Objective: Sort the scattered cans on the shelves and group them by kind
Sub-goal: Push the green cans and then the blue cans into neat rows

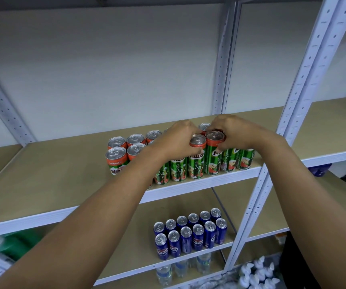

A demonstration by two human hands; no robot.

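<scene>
- The left hand (pixel 176 140) reaches over the upper shelf (pixel 63 176) and curls its fingers round the top of a green Milo can (pixel 197 157) in the front row, thumb on the near side just under the rim.
- The right hand (pixel 230 132) grips the neighbouring Milo can (pixel 214 155), just at 3 o'clock of the first, fingers wrapped over the orange band near its lid.
- Both held cans stand upright on the shelf, touching each other, near the front edge.
- The other Milo cans (pixel 126 151) stand upright in rows across the same shelf: one cluster at 9 o'clock of the hands, a few more at 3 o'clock under the right wrist.
- On the lower shelf (pixel 257 209), at 6 o'clock of the hands, blue Pepsi cans (pixel 191 234) stand packed together in two tidy rows.
- Under that, water bottles (pixel 180 270) show dimly at 6 o'clock, with white bottle caps (pixel 257 274) at 5 o'clock.
- A white slotted upright (pixel 305 84) rises at 2 o'clock, between this bay and the next.
</scene>
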